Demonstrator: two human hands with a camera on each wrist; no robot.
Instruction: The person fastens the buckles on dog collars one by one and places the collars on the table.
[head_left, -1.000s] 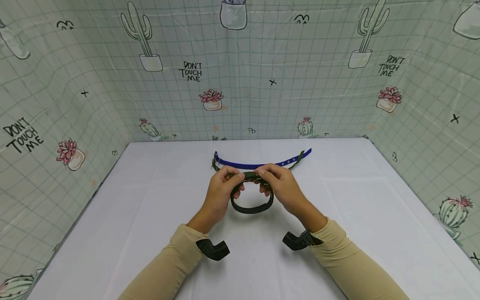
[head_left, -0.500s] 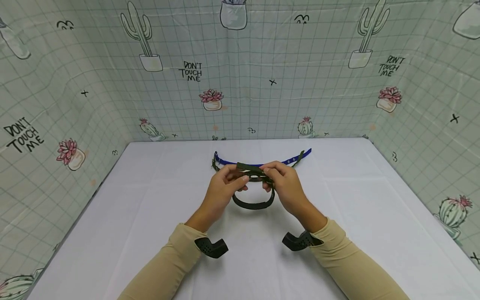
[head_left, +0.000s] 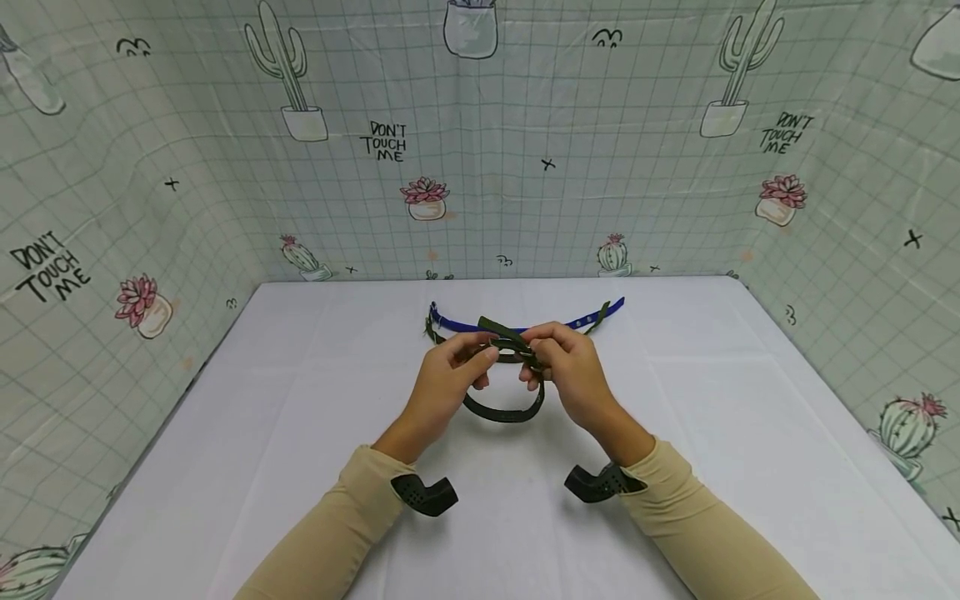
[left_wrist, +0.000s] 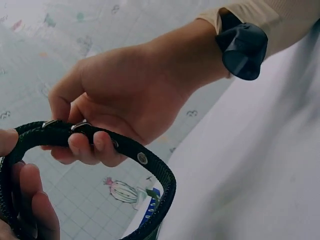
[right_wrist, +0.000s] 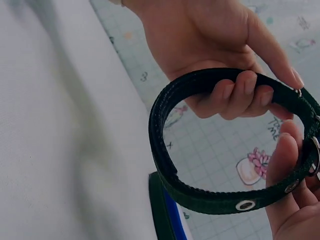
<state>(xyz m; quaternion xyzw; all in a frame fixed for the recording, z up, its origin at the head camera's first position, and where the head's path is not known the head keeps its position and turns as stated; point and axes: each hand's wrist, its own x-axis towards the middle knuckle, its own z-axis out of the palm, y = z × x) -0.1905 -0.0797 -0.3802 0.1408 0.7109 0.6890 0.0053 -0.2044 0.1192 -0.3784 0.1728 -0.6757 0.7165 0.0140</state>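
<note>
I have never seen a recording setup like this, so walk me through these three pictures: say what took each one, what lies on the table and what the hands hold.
No machine works here: a person in beige sleeves uses two bare hands. The wide picture comes from a camera on the person's head, looking down at a white table walled in by cactus-print cloth. The black lumps at the wrists are two more cameras; each gives one close-up of the hands from below.

Both hands hold one dark green woven strap with metal eyelets, bent into a loop and lifted off the table. The left hand grips it on one side; the right hand pinches it at the other side, by a metal buckle seen in the left wrist picture.

Behind the hands a blue strap with eyelets lies flat on the table, with another green strap beside it.
</note>
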